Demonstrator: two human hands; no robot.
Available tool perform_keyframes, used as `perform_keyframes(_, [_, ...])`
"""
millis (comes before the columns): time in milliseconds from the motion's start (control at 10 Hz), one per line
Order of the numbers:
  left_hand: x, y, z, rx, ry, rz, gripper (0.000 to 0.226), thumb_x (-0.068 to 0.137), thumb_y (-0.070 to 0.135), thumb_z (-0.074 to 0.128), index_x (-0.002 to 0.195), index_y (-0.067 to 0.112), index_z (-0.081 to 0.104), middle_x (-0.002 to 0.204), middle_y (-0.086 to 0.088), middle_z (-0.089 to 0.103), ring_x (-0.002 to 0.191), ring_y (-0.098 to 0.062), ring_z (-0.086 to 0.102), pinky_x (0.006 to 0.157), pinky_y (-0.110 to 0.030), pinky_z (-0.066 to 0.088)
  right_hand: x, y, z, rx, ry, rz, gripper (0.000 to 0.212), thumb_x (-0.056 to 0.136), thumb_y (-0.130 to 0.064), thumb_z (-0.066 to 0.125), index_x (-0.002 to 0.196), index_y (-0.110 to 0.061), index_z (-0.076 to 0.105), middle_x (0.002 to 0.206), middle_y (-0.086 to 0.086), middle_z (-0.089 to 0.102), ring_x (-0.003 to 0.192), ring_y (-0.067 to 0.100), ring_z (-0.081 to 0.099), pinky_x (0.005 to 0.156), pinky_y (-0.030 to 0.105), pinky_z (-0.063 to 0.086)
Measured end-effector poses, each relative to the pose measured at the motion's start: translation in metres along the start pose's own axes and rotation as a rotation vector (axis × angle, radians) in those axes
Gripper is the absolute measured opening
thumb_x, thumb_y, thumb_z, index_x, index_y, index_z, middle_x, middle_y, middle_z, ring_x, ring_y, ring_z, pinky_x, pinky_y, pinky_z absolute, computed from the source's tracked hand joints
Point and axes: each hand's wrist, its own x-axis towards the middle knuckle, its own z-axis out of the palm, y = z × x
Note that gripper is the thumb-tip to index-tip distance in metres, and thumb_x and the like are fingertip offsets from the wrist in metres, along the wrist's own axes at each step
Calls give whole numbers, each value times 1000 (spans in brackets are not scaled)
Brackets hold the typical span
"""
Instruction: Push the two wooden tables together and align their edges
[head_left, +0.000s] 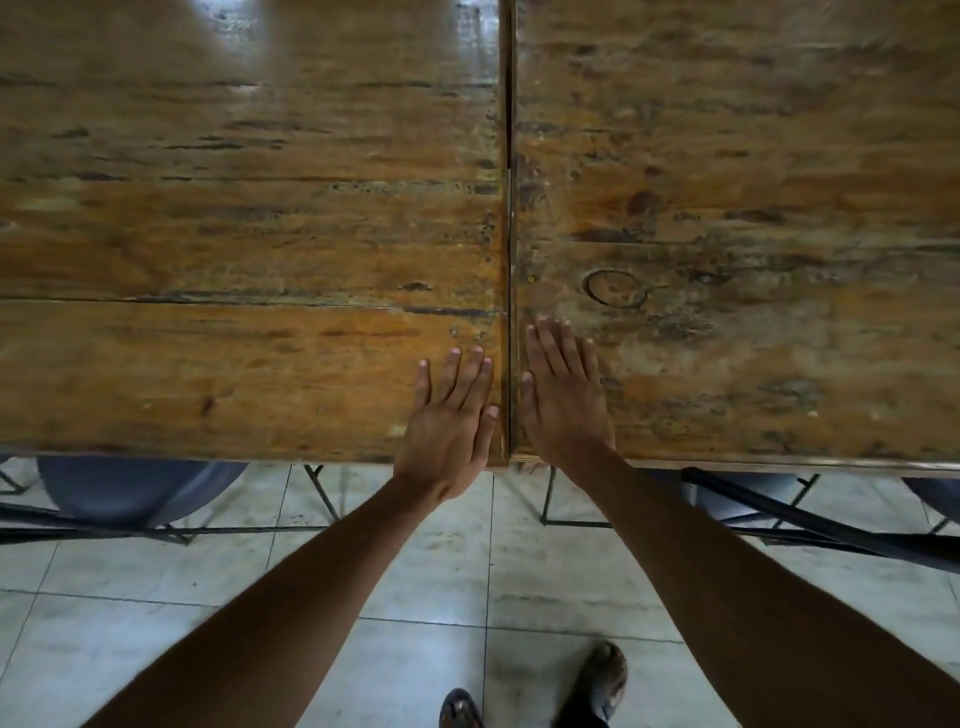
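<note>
Two worn wooden tables fill the upper part of the head view, the left table and the right table. They stand side by side with only a thin dark seam between them, running straight up the middle. Their near edges sit almost level, the right one a touch lower in the view. My left hand lies flat, fingers spread, on the left table's near right corner. My right hand lies flat on the right table's near left corner, just across the seam. Neither hand holds anything.
Under the left table's near edge sits a blue-grey chair seat on a black metal frame. Another chair with dark metal legs stands under the right table. Pale floor tiles lie below, and my feet stand close to the tables.
</note>
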Motion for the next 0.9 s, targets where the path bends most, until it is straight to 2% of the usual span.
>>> perform_keyframes(300, [11,-1,0,3,11,-57,58,107,42,15,157,13,17,167,-6,18,156,-24,1,124,-55,6,2,0,4,13,13,1,58,104,-32,21,158,-11,15,168,7,11,155,26,1,125,51,7])
perform_keyframes(500, [10,8,-10,11,-61,-99,59,106,44,8,158,16,8,169,-3,8,155,-23,-8,125,-53,2,3,-4,-3,23,4,3,58,104,-29,23,158,-11,14,168,8,10,155,27,0,125,50,1])
perform_keyframes(600, [11,18,-23,-13,-142,-153,62,104,46,6,158,17,1,169,-2,0,154,-23,-13,125,-51,-2,2,-7,-16,5,-97,10,59,105,-29,19,159,-11,5,169,8,-1,154,28,-9,124,49,-5])
perform_keyframes(700, [17,24,-45,-18,-302,-187,61,105,45,13,158,18,-3,169,-2,-5,154,-25,-13,125,-49,-3,10,-15,-35,-81,-313,73,64,106,-34,19,158,-10,-10,167,8,-16,153,30,-17,124,51,-4])
perform_keyframes(800, [7,27,-82,36,-408,-170,62,106,44,20,158,19,-2,169,-3,-5,154,-29,-11,122,-53,-5,19,-43,-67,-90,-509,102,84,101,-45,38,157,-10,-14,166,8,-20,152,34,-17,123,54,-3])
perform_keyframes(900, [-9,28,-113,67,-378,-223,66,105,44,28,158,18,-1,169,-9,-7,154,-36,-10,120,-59,-5,11,-70,-90,-74,-482,27,86,100,-43,44,158,-12,-11,168,7,-13,153,38,-11,123,55,0])
